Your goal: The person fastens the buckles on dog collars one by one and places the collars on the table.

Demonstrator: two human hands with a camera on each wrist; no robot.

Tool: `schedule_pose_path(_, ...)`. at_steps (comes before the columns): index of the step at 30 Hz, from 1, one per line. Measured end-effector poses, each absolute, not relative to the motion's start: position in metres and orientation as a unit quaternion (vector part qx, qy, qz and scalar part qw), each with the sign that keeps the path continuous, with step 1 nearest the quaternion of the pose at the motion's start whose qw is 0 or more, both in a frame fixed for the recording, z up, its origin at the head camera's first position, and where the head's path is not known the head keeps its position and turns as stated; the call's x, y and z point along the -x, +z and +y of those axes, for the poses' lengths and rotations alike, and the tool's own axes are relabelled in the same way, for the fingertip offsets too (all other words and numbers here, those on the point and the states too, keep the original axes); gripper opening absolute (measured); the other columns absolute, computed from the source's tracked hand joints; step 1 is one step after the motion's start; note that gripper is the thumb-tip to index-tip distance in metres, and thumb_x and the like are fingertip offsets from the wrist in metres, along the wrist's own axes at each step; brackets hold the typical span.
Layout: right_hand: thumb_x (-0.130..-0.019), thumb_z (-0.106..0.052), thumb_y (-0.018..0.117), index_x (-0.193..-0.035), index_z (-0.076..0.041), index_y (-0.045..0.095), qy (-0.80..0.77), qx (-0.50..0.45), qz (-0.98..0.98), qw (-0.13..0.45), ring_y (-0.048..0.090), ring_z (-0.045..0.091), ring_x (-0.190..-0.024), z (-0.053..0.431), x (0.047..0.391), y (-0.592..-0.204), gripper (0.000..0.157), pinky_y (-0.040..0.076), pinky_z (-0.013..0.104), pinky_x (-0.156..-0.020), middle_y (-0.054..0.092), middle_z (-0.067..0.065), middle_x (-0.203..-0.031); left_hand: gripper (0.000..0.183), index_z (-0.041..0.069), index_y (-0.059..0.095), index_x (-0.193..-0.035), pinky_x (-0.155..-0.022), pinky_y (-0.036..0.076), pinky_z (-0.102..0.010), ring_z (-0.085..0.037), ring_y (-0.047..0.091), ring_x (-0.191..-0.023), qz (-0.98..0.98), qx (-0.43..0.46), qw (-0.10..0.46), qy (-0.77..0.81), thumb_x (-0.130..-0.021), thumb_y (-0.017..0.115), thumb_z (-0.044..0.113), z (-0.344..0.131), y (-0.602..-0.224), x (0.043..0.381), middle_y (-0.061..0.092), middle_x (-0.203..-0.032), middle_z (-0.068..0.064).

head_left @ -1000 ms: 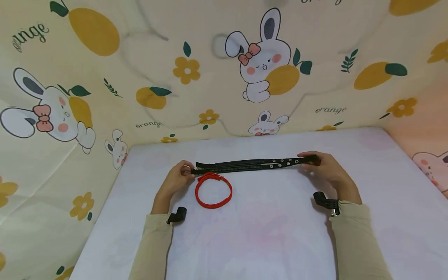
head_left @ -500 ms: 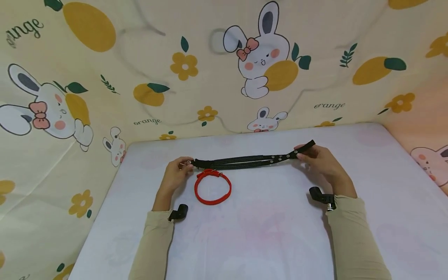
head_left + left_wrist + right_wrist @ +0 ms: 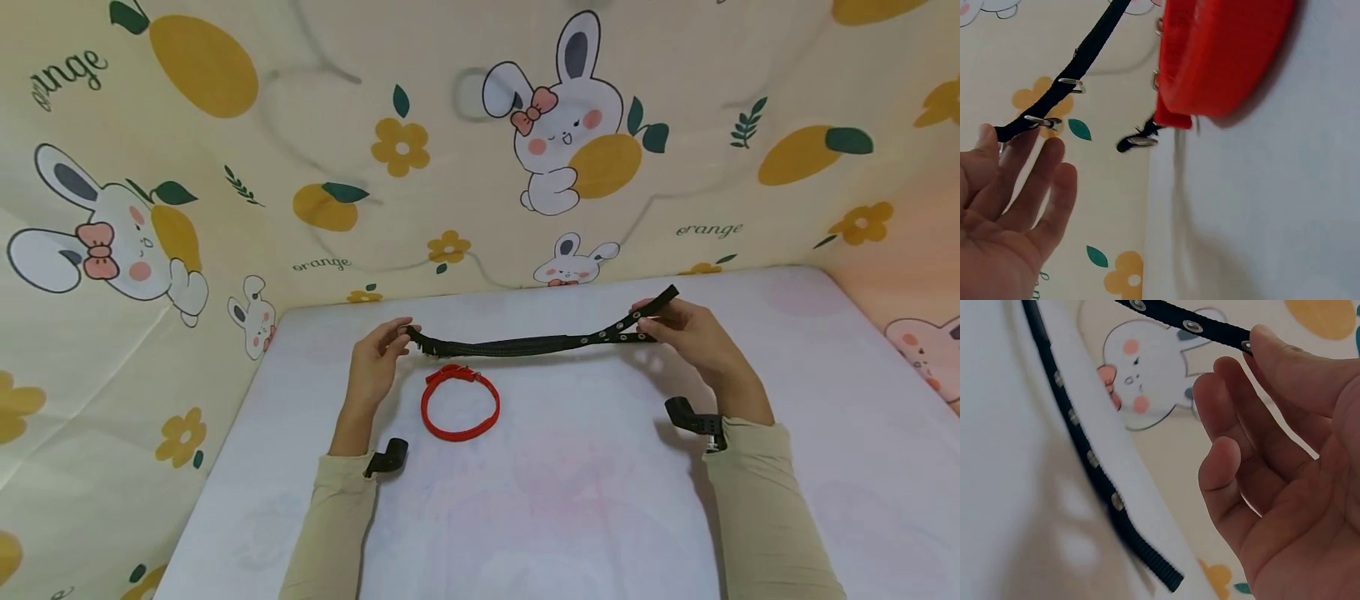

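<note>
Two black pet collars lie stretched out side by side between my hands in the head view. My left hand [image 3: 372,362] pinches the buckle end of one black collar [image 3: 1088,53] between thumb and forefinger; a metal buckle [image 3: 1041,120] shows just past the fingertips. At the other end, my right hand [image 3: 701,337] pinches an eyelet strap [image 3: 1192,326] with thumb and finger. The second black collar [image 3: 1093,458] hangs lower, its eyelet end loose below the right fingers. Its buckle end [image 3: 1138,139] shows beside a red collar in the left wrist view.
A red collar [image 3: 459,436], buckled into a ring, lies on the white tabletop [image 3: 540,500] just in front of the black collars' left half. A wall cloth [image 3: 480,183] printed with rabbits and oranges rises behind the table.
Both hands have lifted the black collars, which now sag slightly toward the middle. Their eyelet ends have spread apart near the right hand. The red collar stays put.
</note>
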State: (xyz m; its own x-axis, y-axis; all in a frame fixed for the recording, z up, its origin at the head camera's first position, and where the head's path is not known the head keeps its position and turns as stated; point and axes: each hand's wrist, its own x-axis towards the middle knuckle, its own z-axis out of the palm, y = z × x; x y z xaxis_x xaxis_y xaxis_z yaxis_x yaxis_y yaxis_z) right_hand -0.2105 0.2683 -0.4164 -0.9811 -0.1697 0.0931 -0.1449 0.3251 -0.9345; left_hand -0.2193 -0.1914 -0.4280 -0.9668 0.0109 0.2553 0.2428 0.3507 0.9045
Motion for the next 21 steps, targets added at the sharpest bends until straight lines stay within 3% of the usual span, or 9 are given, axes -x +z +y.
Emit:
schedule_pose_path(7, -0.098, -0.020, 0.063, -0.129, -0.005, 0.062, -0.582, 0.103, 0.807, 0.006, 0.065, -0.001, -0.097, 0.264, 0.212, -0.400, 0.034, 0.050, 0.016, -0.082, 0.070, -0.022, -0.104, 0.034, 0.006, 0.064, -0.131, -0.083, 0.055, -0.017, -0.010, 0.066, -0.104, -0.773, 0.097, 0.131, -0.613, -0.097, 0.060, 0.006, -0.184, -0.416, 0.217, 0.070, -0.119, -0.022)
schedule_pose_path(13, -0.097, -0.026, 0.065, -0.129, -0.004, 0.062, -0.574, 0.079, 0.815, 0.012, 0.065, -0.003, -0.099, 0.257, 0.211, -0.390, 0.039, 0.050, 0.016, -0.086, 0.071, -0.023, -0.104, 0.034, 0.004, 0.064, -0.129, -0.083, 0.056, -0.020, -0.007, 0.066, -0.097, -0.729, 0.091, 0.156, -0.660, -0.095, 0.061, 0.005, -0.180, -0.408, 0.212, 0.069, -0.114, -0.026)
schedule_pose_path(21, -0.097, -0.023, 0.066, -0.129, -0.001, 0.060, -0.588, 0.085, 0.804, 0.009, 0.067, -0.001, -0.097, 0.248, 0.204, -0.386, 0.039, 0.051, 0.015, -0.089, 0.071, -0.021, -0.104, 0.035, -0.004, 0.062, -0.126, -0.084, 0.057, -0.022, -0.010, 0.069, -0.099, -0.682, 0.071, 0.148, -0.713, -0.093, 0.066, 0.009, -0.176, -0.405, 0.207, 0.076, -0.097, 0.008)
